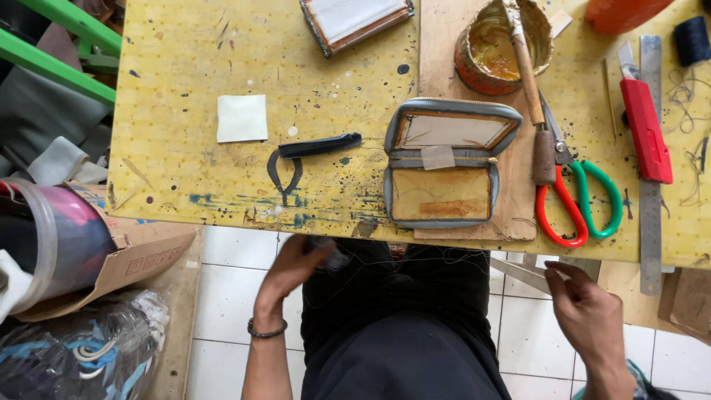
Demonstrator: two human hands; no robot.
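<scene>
Yellow, paint-flecked tabletop fills the upper part of your view, and both your hands are below its near edge, over your lap in dark cloth. Your left hand is raised close under the table edge, fingers curled around a small dark piece that is too blurred to name; it looks pinched between thumb and fingers. A dark bead bracelet circles that wrist. Your right hand hangs lower and well to the right, above the white floor tiles, its fingers bent loosely inward; whether they pinch anything, you cannot tell from here, though a fine thread seems to run across your lap between the two hands. On the table directly above your lap, a grey zip pouch lies opened flat on a wooden board, its tan lining showing and a small pale patch at its middle fold. Left of the pouch rests a black strap piece with a thin black loop beside it, and further left a white square patch. To the pouch's right are scissors with one red and one green handle, a brush standing in a tin of amber glue, then a red utility knife lying on a steel ruler.
</scene>
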